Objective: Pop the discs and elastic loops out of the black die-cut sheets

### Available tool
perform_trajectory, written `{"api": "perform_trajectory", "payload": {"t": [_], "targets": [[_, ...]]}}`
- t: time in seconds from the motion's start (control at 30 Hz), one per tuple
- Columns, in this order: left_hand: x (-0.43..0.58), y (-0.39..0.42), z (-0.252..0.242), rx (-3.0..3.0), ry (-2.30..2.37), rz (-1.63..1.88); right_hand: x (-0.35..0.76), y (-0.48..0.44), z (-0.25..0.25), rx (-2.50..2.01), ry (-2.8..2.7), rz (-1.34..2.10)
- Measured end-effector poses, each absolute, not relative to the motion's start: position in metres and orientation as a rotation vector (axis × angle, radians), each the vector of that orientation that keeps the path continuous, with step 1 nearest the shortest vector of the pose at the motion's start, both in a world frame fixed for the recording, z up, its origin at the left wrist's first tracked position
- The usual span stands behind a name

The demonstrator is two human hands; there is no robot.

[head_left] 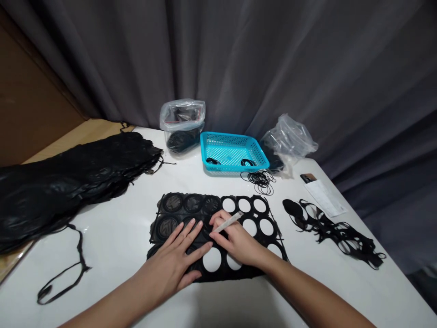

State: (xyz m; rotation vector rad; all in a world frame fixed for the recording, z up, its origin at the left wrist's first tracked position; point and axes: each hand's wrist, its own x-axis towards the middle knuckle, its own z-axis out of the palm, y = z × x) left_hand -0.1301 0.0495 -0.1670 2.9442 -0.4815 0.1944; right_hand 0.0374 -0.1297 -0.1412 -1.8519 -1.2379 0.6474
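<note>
A thin black sheet with rows of round rings lies flat on the white table. Several of its circles on the right and along the bottom are open and show white; those at the upper left still have dark film inside. My left hand rests palm down on the sheet's left part, fingers spread. My right hand is closed round a slim pale tool, its lower end hidden by the fingers near the sheet's middle.
Behind the sheet are a blue basket, loose black rings and two plastic bags. A large black pile lies left. Cut black scraps, paper and a phone lie right.
</note>
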Motion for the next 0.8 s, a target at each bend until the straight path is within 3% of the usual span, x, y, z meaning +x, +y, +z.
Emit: {"api": "perform_trajectory", "payload": {"t": [0.33, 0.57, 0.8], "targets": [[-0.128, 0.049, -0.168, 2.901, -0.479, 0.241, 0.017, -0.130, -0.173, -2.066, -1.495, 0.289], [-0.135, 0.050, -0.170, 2.883, -0.442, 0.264, 0.093, -0.127, -0.147, -2.047, -1.073, -0.025], [-0.094, 0.061, -0.157, 2.935, -0.325, 0.278, 0.099, -0.097, -0.145, -1.954, -1.258, 0.157]]}}
